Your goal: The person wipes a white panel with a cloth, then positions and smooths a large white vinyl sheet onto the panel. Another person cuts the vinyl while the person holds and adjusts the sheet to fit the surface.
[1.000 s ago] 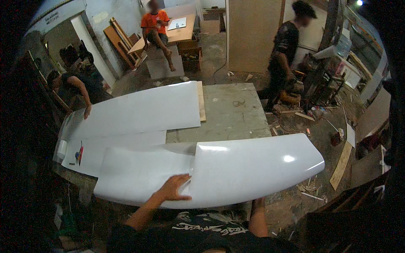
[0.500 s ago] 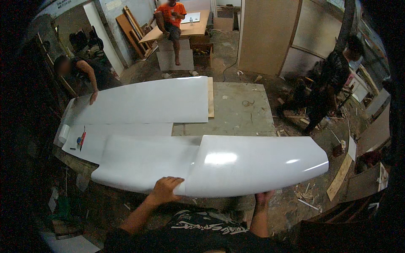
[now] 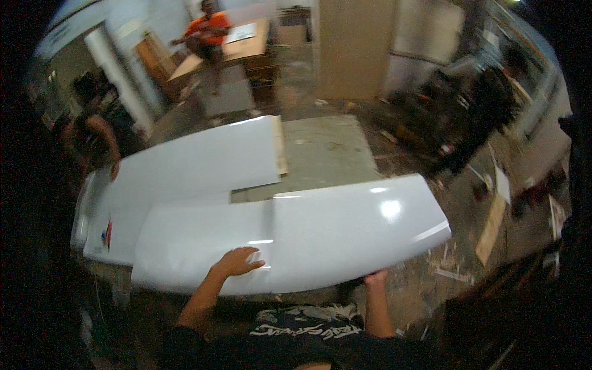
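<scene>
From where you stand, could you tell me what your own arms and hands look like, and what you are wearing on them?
Both forearms are bare, with no gloves, watch or rings that I can make out on the left hand or the right hand. The sleeves end above the elbow: I wear a dark short-sleeved shirt with a pale printed graphic across the chest. The picture is somewhat blurred, so finer details are not visible.
</scene>
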A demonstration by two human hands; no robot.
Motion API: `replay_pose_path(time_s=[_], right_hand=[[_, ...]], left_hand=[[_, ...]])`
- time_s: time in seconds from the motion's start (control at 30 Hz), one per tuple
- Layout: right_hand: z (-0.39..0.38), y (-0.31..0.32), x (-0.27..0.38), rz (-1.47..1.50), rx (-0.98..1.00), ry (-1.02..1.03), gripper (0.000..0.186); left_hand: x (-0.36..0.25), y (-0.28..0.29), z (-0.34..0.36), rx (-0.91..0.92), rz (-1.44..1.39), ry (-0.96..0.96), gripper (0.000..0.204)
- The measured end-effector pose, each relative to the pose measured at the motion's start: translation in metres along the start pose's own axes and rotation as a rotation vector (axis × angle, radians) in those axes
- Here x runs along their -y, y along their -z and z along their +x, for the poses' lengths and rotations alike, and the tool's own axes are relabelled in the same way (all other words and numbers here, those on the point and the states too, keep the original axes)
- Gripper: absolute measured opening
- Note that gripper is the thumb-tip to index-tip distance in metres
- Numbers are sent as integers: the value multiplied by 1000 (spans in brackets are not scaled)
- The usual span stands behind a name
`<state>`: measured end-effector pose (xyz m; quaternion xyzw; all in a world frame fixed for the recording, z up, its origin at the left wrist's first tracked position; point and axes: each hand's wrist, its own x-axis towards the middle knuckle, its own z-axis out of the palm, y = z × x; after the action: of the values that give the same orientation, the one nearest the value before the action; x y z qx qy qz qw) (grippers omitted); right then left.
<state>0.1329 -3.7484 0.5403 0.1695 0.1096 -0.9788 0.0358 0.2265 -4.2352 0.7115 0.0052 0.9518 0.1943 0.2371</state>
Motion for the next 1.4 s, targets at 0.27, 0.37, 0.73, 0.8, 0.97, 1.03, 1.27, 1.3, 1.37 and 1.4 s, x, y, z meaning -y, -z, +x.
replay_pose_path(time_s=[0.27,0.37,0.73,0.8,0.97,1.03,1.27,1.3,1.37,1.4], right_hand=[[3,-50,3,-163,-460,-12,67],[-4,-67,7,-136,-435,21,73],[33,-19,-7,-22,-220,100,73],[24,-19,1,-81,-317,97,68],[7,-30,10,-24,-349,85,57],[12,-27,7,30,-247,77,49],[20,-47,-5,-31,-27,18,52],[7,-60,5,-38,-58,16,45],[-2,-105,3,-9,-31,-16,43],[-8,-127,1,40,16,-35,48]], left_hand=[[39,-76,96,-188,192,-136,107],[48,-75,128,-226,219,-137,119],[25,-23,175,-397,109,-68,118],[27,-19,191,-441,-22,-174,113],[53,-28,225,-591,121,-69,75],[65,-33,236,-590,156,-83,64],[92,-35,246,-524,-45,-274,30],[92,-35,246,-523,-11,-269,29],[91,-36,243,-436,24,-180,32],[88,-35,241,-423,20,-170,36]])
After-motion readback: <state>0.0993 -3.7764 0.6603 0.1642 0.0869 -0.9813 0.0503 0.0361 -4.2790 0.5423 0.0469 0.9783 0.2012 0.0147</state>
